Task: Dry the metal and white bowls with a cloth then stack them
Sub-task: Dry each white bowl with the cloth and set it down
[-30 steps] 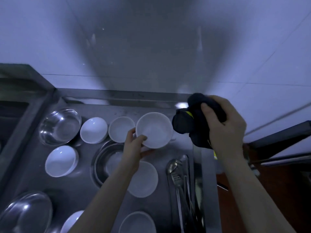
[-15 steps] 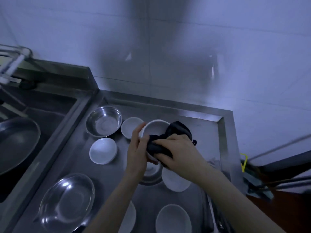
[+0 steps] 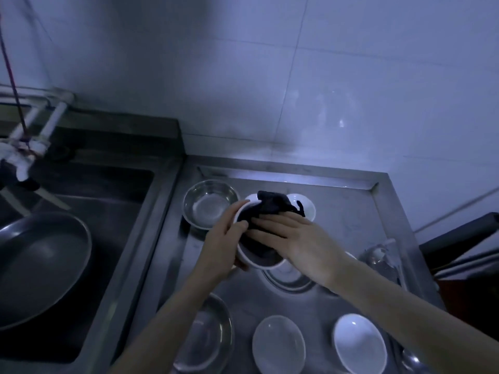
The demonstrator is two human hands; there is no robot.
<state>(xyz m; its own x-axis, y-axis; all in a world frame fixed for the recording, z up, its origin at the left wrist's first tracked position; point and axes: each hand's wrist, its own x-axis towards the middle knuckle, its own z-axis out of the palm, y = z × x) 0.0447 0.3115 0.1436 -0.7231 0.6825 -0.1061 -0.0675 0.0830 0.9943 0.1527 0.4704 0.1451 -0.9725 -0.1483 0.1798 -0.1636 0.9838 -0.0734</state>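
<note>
A small round white bowl (image 3: 258, 261) is being held above the middle of the stainless steel desk (image 3: 351, 225), and its inside is being wiped with a dark crumpled cloth (image 3: 266, 211). The bowl's left rim is being gripped by the left hand (image 3: 222, 245), thumb over the edge and fingers curled beneath. The cloth is being pressed into the bowl by the right hand (image 3: 294, 238), whose fingers are lying nearly straight on top of it; no closed grip is being made there. The drying step is judged to be in hand, with stacking not yet begun.

For the next move, the cloth would need lifting clear and the bowl setting down on a matching white one, so a stack can be started.

A round shiny metal bowl (image 3: 209, 203) is standing near the desk's far left corner and is appearing empty. A second white bowl (image 3: 306, 205) is lying partly hidden behind the cloth. Two more white bowls (image 3: 279, 344) (image 3: 360, 342) and a shallow metal bowl (image 3: 208, 338) are sitting along the near edge, all appearing empty. Another metal bowl (image 3: 286, 279) is lying under the hands. A dark frying pan (image 3: 35, 265) is resting in the sink at the left.
</note>
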